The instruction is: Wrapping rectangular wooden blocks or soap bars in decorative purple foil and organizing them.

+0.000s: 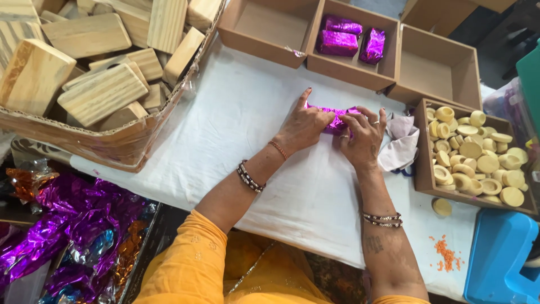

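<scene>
Left hand (304, 125) and right hand (364, 137), fingers pressed closed on a purple foil-wrapped block (336, 119) on the white cloth (225, 129); uneven pressure could tear the foil.

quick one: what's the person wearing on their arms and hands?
Orange sleeves reach the elbows. The left hand has a thin orange wrist band and a beaded bracelet. The right hand has finger rings, two thin bangles and a forearm tattoo.

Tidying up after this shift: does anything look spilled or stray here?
Yes. Orange crumbs lie scattered on the white cloth, and one pale round disc sits outside its box of discs.
</scene>
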